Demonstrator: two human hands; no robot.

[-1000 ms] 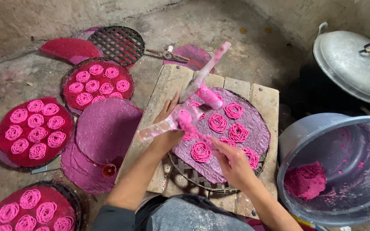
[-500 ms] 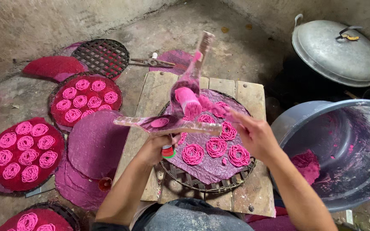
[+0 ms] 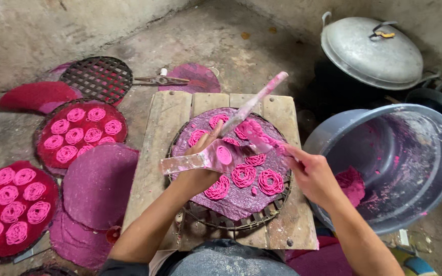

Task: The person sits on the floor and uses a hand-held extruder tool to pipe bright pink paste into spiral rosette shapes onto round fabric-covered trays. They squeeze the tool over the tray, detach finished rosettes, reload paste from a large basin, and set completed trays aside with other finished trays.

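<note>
Hands over round woven tray (image 3: 216,221) on wooden board (image 3: 166,134). Left hand (image 3: 200,166) fingers curled tight around body of hinged press tool (image 3: 220,154); lower handle sticks out left, dough-smeared, upper handle (image 3: 256,101) angled up and away to the right. Pink dough visible in the tool's round opening. Right hand (image 3: 310,173) fingers closed on the press's pink plunger end (image 3: 262,139), just right of the left hand. Tool sits over the tray's purple cloth (image 3: 241,199), which carries several pink noodle coils (image 3: 243,175). Grey bucket (image 3: 425,130) with pink dough lump (image 3: 351,183) just right of the board. Filled red trays (image 3: 80,134) on the floor to the left.
</note>
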